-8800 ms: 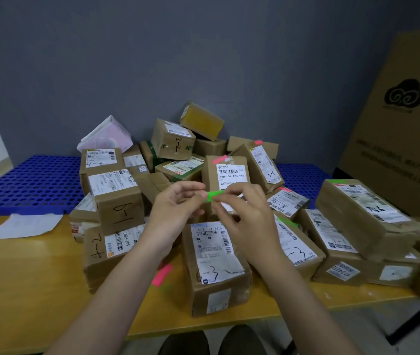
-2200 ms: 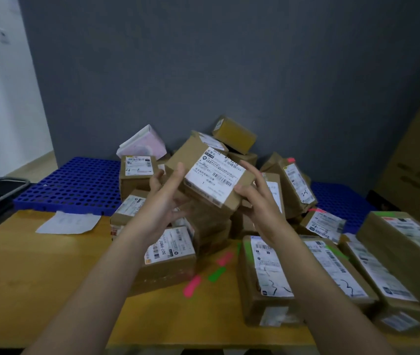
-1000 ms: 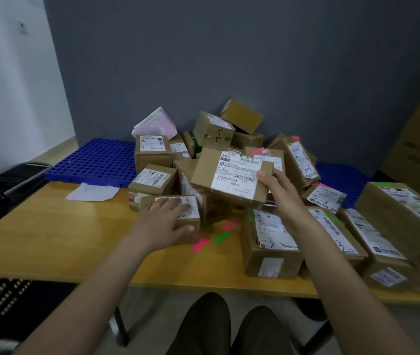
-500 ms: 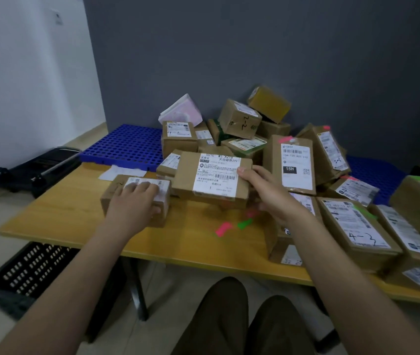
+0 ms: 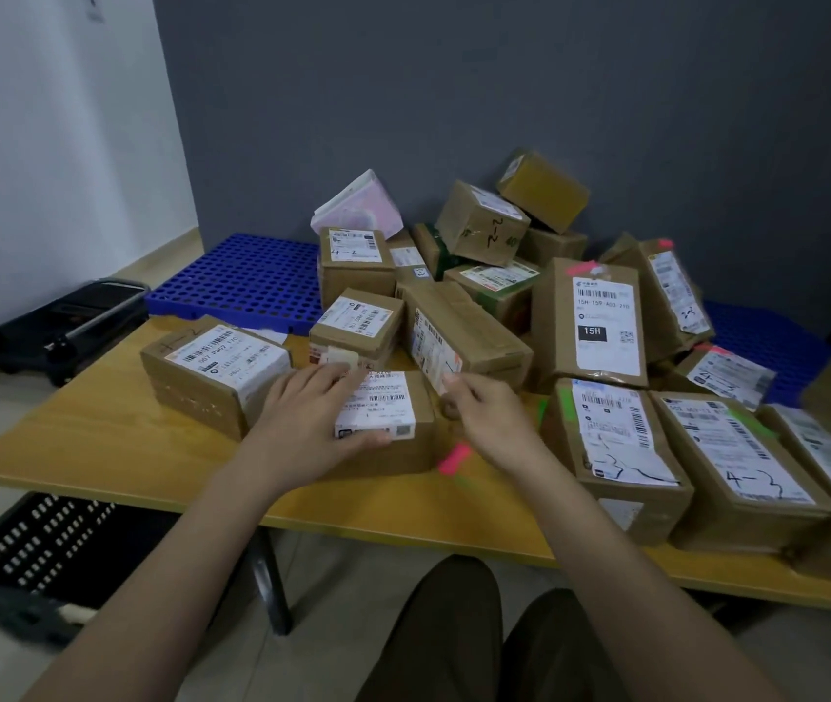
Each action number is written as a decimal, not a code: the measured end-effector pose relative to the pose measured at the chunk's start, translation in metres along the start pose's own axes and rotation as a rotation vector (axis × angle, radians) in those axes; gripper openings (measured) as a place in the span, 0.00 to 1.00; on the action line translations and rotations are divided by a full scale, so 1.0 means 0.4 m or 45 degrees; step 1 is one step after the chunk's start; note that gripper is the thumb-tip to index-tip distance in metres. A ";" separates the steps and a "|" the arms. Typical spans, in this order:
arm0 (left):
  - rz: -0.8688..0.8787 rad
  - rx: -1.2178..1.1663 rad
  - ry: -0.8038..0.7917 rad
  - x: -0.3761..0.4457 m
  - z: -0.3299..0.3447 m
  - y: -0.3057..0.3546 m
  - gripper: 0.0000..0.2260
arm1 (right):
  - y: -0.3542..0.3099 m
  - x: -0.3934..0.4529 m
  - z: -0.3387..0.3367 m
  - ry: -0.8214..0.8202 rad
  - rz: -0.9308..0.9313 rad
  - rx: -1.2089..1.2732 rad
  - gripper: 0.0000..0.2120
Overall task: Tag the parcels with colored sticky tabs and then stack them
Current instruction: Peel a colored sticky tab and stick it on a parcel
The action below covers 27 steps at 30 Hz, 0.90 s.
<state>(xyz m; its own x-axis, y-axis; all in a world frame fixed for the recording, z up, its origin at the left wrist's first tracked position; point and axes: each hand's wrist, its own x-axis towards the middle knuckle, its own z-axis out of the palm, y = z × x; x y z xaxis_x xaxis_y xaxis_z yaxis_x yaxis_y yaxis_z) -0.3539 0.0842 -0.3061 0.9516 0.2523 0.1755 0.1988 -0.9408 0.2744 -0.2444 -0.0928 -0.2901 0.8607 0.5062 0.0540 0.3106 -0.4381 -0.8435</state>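
A brown parcel (image 5: 406,450) with a white label lies on the yellow table (image 5: 99,438) at front centre. My left hand (image 5: 309,423) rests flat on its top, fingers spread over the label. My right hand (image 5: 487,420) holds the parcel's right end with curled fingers. A pink sticky tab strip (image 5: 454,457) lies on the table just below my right hand. Another labelled parcel (image 5: 216,369) sits to the left. On the right lie flat parcels with green tabs (image 5: 616,448) (image 5: 737,463). Behind is a loose pile of parcels (image 5: 484,276), and an upright one (image 5: 588,321) carries a pink tab.
A blue perforated pallet (image 5: 236,281) lies behind the table at the left. A black crate (image 5: 23,554) stands on the floor under the table's left end, and a black trolley (image 5: 59,326) is by the white wall. My knees (image 5: 454,625) are below the table edge.
The parcel my right hand carried has come down onto the table at front centre. My left hand left the parcel on the left and now lies on this one.
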 end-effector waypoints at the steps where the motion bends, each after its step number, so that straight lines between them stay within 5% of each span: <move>1: 0.001 0.059 -0.005 0.009 0.005 -0.003 0.53 | 0.013 -0.005 -0.015 0.058 -0.079 -0.226 0.12; 4: -0.004 0.107 0.056 0.037 0.014 -0.010 0.49 | 0.052 -0.026 -0.038 -0.051 -0.177 -0.797 0.08; 10: 0.019 0.030 0.050 0.070 0.015 -0.005 0.37 | 0.100 -0.028 0.010 -0.253 -0.113 -1.002 0.20; 16: 0.054 -0.048 0.104 0.071 0.018 0.001 0.42 | 0.105 -0.024 0.021 -0.147 -0.224 -1.026 0.11; 19: 0.139 -0.084 0.362 0.065 0.012 0.025 0.31 | 0.095 -0.031 0.008 -0.035 -0.249 -1.006 0.09; 22: 0.180 -0.427 0.563 0.048 -0.004 0.081 0.14 | 0.071 -0.046 -0.020 0.330 -0.499 -0.773 0.07; 27: -0.056 -1.207 0.017 0.066 -0.031 0.192 0.15 | 0.023 -0.042 -0.073 0.477 -0.852 -0.573 0.14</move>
<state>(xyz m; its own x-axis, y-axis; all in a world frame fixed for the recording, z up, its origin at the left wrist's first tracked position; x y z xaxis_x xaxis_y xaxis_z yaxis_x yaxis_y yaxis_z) -0.3163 0.0216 -0.2688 0.9439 0.2914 0.1556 -0.0440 -0.3560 0.9334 -0.2441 -0.1271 -0.2833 0.4928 0.5191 0.6984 0.8571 -0.4282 -0.2866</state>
